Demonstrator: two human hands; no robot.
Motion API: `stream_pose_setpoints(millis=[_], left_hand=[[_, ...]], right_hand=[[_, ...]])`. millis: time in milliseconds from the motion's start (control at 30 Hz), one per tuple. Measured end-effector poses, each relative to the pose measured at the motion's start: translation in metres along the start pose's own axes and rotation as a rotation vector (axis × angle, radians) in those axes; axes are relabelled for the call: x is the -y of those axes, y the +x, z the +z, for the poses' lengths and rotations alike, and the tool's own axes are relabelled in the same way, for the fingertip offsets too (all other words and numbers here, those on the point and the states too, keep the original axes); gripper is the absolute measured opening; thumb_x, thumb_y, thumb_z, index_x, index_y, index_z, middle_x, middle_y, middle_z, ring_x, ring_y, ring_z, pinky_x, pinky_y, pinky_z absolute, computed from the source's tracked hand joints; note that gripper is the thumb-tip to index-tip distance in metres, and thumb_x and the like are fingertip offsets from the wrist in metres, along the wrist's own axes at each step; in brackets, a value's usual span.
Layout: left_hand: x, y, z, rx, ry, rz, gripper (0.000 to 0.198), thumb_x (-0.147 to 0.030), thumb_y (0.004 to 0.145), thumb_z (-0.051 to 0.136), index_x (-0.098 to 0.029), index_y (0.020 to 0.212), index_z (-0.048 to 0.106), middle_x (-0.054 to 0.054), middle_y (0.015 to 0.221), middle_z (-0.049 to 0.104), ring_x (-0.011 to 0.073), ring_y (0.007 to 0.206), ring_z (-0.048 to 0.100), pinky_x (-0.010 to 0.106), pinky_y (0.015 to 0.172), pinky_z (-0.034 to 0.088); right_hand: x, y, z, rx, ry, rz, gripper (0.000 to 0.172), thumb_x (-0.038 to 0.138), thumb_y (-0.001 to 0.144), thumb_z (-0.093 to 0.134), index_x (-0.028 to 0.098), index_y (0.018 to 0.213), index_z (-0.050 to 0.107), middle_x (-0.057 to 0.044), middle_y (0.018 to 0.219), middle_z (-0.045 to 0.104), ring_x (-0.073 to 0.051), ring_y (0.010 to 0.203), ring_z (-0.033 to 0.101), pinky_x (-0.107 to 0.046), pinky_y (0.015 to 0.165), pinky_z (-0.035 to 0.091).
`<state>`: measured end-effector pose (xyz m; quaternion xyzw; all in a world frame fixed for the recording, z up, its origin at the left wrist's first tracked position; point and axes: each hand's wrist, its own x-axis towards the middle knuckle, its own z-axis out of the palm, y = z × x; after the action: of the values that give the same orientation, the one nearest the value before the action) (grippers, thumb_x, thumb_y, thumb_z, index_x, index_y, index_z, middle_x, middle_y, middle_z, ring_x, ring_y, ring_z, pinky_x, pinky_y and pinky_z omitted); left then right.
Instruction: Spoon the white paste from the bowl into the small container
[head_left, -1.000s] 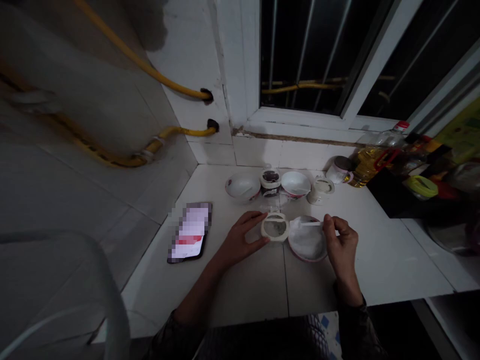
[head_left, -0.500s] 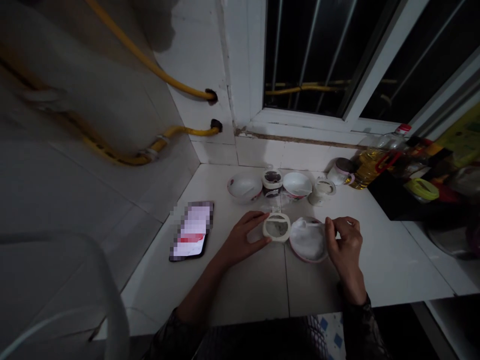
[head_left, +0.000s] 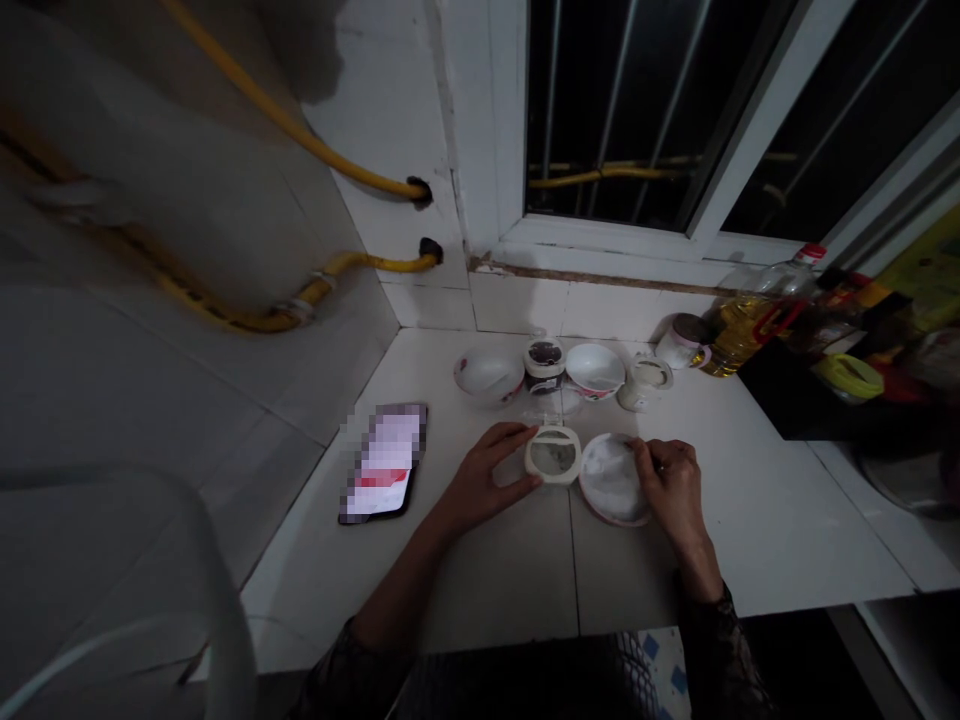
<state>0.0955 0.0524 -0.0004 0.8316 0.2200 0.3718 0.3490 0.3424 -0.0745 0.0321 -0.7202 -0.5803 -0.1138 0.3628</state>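
Observation:
My left hand (head_left: 482, 478) grips the side of a small round white container (head_left: 553, 455) standing on the white tiled counter (head_left: 495, 580). Right beside it sits a shallow white bowl (head_left: 609, 482) with white contents. My right hand (head_left: 670, 487) rests over the bowl's right rim with its fingers curled; the thin white spoon it held earlier is hidden now. Both forearms reach in from the bottom edge.
A lit phone (head_left: 384, 460) lies at the left. Behind stand two white bowls (head_left: 487, 375) (head_left: 595, 371), a dark-topped jar (head_left: 544, 364), a small cup (head_left: 646, 380), a mug (head_left: 681, 343) and an oil bottle (head_left: 750, 310). Yellow pipes (head_left: 300, 295) run along the left wall.
My right hand has dropped from above the bowl, where it held a white spoon level, down onto the bowl's right side. The left hand has kept its hold.

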Motion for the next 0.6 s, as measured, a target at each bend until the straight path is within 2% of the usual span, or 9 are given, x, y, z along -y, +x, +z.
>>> stream_pose_setpoints(millis=[133,267,467,533,600], left_hand=[[0.002,-0.001,0.001,-0.009,-0.003,0.003,0.052,-0.037,0.083,0.071,-0.027,0.133,0.06,0.01,0.126,0.061,0.024,0.116,0.061,0.043,0.102,0.052],[0.003,-0.001,0.002,-0.014,0.003,0.003,0.053,-0.037,0.083,0.072,-0.027,0.134,0.059,0.01,0.125,0.061,0.024,0.116,0.06,0.043,0.102,0.051],[0.002,-0.001,0.002,-0.018,-0.007,0.014,0.051,-0.037,0.084,0.071,-0.027,0.133,0.06,0.01,0.126,0.06,0.024,0.117,0.06,0.043,0.102,0.051],[0.002,-0.001,0.001,-0.015,0.0,0.009,0.052,-0.037,0.083,0.072,-0.027,0.133,0.06,0.01,0.126,0.061,0.0242,0.116,0.061,0.044,0.102,0.051],[0.004,-0.001,0.002,-0.017,0.006,0.001,0.053,-0.037,0.083,0.072,-0.027,0.133,0.06,0.01,0.126,0.061,0.0245,0.116,0.061,0.044,0.102,0.051]], right_hand=[[-0.005,0.0,-0.008,-0.05,0.018,0.087,0.047,0.045,0.096,0.044,0.022,0.054,0.049,0.002,0.048,0.051,-0.015,0.053,0.047,-0.032,0.07,0.039],[-0.008,-0.001,-0.01,-0.045,0.077,0.176,0.05,0.048,0.093,0.046,0.022,0.05,0.041,0.005,0.044,0.041,-0.012,0.049,0.041,-0.029,0.064,0.037],[-0.005,-0.002,-0.012,-0.031,0.206,0.319,0.049,0.048,0.092,0.047,0.022,0.051,0.042,0.005,0.046,0.037,-0.011,0.05,0.038,-0.027,0.054,0.031],[0.005,-0.001,-0.014,-0.093,0.237,0.309,0.047,0.046,0.093,0.049,0.022,0.053,0.043,0.004,0.049,0.04,-0.012,0.053,0.041,-0.026,0.054,0.033],[0.02,0.002,-0.015,-0.176,0.251,0.233,0.042,0.041,0.094,0.051,0.021,0.057,0.049,0.002,0.054,0.048,-0.014,0.058,0.047,-0.026,0.056,0.036]])
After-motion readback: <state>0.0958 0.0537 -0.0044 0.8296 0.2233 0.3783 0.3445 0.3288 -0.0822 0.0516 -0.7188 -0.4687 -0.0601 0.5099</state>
